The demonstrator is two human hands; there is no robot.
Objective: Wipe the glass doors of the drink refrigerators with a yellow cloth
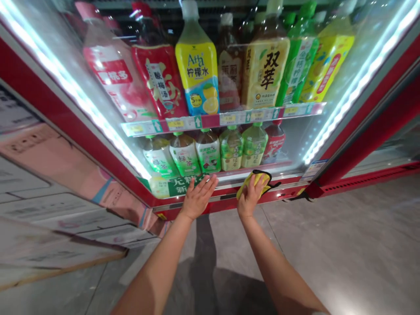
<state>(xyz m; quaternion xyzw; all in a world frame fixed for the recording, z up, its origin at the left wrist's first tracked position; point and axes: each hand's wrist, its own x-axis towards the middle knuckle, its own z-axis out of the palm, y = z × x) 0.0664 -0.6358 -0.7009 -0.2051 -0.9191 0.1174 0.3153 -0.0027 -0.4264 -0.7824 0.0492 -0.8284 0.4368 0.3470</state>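
Observation:
A lit drinks fridge with a red frame [226,204] stands in front of me, its two visible shelves lined with bottles. My left hand [197,197] lies flat with fingers stretched out at the lower part of the fridge front, beside a green label strip [179,186]; it holds nothing. To its right, my right hand [251,195] grips a yellow cloth with black edging [266,183] against the bottom of the fridge front. Part of the cloth is hidden under the fingers. Just above my hands stand green tea bottles [208,151].
Larger bottles, among them a yellow and blue lemon drink [197,74], fill the upper shelf above a price strip [210,120]. Stacked cartons [65,210] stand close on the left. Another red-framed fridge [367,175] adjoins on the right. Grey tiles [311,253] cover the floor.

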